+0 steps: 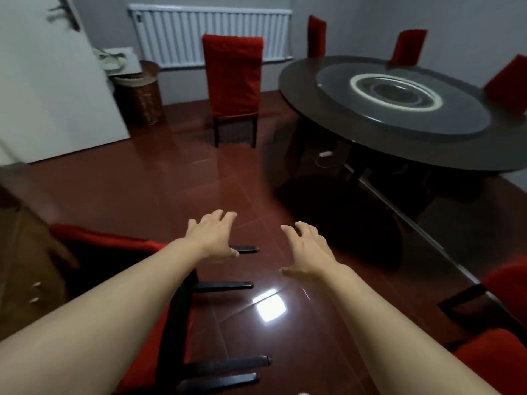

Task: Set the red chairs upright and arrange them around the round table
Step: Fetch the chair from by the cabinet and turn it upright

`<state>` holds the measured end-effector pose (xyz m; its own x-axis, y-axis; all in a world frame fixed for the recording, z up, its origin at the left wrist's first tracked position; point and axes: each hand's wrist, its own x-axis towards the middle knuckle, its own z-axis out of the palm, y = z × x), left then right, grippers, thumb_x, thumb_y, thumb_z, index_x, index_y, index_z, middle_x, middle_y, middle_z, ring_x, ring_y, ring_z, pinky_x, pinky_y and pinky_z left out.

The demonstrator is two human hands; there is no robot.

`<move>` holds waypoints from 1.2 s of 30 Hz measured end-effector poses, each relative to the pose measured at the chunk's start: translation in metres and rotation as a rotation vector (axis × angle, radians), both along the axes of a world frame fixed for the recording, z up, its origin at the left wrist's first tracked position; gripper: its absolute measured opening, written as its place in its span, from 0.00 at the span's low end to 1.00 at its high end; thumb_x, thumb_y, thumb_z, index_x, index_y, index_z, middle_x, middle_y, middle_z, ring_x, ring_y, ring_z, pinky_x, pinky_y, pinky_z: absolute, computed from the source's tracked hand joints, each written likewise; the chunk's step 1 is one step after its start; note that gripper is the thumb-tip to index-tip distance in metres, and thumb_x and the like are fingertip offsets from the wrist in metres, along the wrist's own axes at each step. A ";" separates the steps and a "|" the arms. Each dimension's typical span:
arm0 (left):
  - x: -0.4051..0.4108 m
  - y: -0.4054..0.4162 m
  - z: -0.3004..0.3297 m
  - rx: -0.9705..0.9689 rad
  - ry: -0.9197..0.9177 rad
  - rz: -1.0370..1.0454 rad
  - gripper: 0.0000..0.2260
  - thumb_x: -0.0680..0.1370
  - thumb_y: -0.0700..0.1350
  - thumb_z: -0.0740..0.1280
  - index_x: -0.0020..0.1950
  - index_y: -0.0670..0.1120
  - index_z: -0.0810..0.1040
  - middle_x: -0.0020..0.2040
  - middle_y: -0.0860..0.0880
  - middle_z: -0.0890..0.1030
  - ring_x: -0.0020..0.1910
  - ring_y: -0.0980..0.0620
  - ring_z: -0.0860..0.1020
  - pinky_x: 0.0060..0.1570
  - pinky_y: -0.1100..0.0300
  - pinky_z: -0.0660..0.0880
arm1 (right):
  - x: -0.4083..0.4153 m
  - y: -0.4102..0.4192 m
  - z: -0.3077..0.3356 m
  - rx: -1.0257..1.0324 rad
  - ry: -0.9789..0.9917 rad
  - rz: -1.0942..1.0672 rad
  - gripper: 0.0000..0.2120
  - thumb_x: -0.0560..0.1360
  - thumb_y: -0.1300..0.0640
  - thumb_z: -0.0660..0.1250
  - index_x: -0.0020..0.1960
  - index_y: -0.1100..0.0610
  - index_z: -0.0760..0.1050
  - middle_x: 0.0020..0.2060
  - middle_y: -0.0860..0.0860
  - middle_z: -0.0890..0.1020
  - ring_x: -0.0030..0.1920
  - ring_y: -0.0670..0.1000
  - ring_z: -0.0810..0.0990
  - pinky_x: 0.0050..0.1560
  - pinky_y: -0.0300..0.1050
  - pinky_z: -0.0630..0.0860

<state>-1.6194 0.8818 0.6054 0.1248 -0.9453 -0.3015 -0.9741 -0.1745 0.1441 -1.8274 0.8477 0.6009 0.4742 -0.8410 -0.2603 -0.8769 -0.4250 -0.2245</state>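
A red chair (148, 295) lies tipped on its side at the lower left of the frame, its four dark legs pointing toward the middle of the floor, and it is the one I judge I must right next. My left hand (212, 238) hovers above its uppermost leg, fingers spread and loose, holding nothing; my right hand (306, 252) is stretched out beside it, equally open and empty, over bare tile. At the lower right edge another red chair (496, 323) seems to be down as well, though too little of it shows to be sure how it lies. In the upper middle one red chair (232, 78) already stands upright but apart from the round table (313, 89), its back to me, so I reckon it wants moving closer. Three more red backs show along the far rim of the table at upper right, apparently in place. So the job looks roughly half done. A wicker basket (138, 101) sits by the radiator (211, 32) at upper left.
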 end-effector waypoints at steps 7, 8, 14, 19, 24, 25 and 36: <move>-0.014 -0.003 -0.010 0.051 -0.019 0.306 0.41 0.72 0.59 0.70 0.77 0.51 0.52 0.75 0.48 0.59 0.73 0.44 0.61 0.68 0.42 0.58 | -0.004 -0.063 -0.011 -0.002 0.042 0.294 0.43 0.69 0.50 0.72 0.76 0.50 0.52 0.75 0.58 0.53 0.75 0.57 0.51 0.72 0.52 0.56; -0.019 -0.003 -0.012 0.063 -0.016 0.336 0.41 0.72 0.58 0.70 0.77 0.51 0.52 0.75 0.48 0.59 0.73 0.44 0.61 0.68 0.41 0.58 | -0.007 -0.071 -0.012 0.000 0.046 0.323 0.43 0.69 0.50 0.72 0.76 0.50 0.52 0.75 0.57 0.54 0.75 0.57 0.52 0.72 0.52 0.56; -0.046 -0.010 -0.014 0.116 -0.034 0.463 0.41 0.72 0.58 0.71 0.77 0.50 0.52 0.74 0.48 0.60 0.72 0.44 0.62 0.67 0.42 0.58 | -0.013 -0.113 -0.012 0.025 0.022 0.432 0.44 0.68 0.47 0.72 0.76 0.50 0.52 0.74 0.58 0.55 0.74 0.57 0.52 0.72 0.53 0.56; -0.042 -0.047 -0.003 0.093 -0.051 0.499 0.41 0.72 0.58 0.70 0.77 0.51 0.51 0.75 0.48 0.60 0.73 0.45 0.61 0.67 0.42 0.58 | -0.001 -0.152 -0.007 0.028 -0.013 0.462 0.44 0.69 0.45 0.73 0.76 0.50 0.52 0.75 0.58 0.54 0.75 0.58 0.51 0.73 0.54 0.56; -0.025 -0.105 -0.006 0.079 -0.030 0.547 0.41 0.72 0.59 0.70 0.77 0.51 0.51 0.75 0.48 0.59 0.73 0.44 0.61 0.67 0.42 0.58 | 0.022 -0.202 -0.007 0.015 0.005 0.512 0.44 0.69 0.47 0.73 0.76 0.50 0.52 0.75 0.58 0.53 0.75 0.58 0.51 0.73 0.54 0.56; -0.020 -0.119 -0.008 0.077 -0.021 0.556 0.41 0.72 0.59 0.70 0.77 0.51 0.51 0.75 0.48 0.59 0.72 0.44 0.61 0.67 0.41 0.58 | 0.028 -0.215 -0.007 0.006 0.016 0.521 0.44 0.69 0.47 0.73 0.76 0.50 0.52 0.75 0.58 0.53 0.75 0.58 0.51 0.73 0.54 0.55; 0.070 -0.277 -0.018 0.050 0.084 0.673 0.41 0.73 0.59 0.69 0.77 0.50 0.50 0.75 0.47 0.59 0.72 0.43 0.61 0.68 0.42 0.58 | 0.138 -0.374 -0.003 -0.034 0.116 0.656 0.45 0.69 0.46 0.73 0.77 0.50 0.51 0.75 0.57 0.52 0.75 0.58 0.51 0.73 0.54 0.55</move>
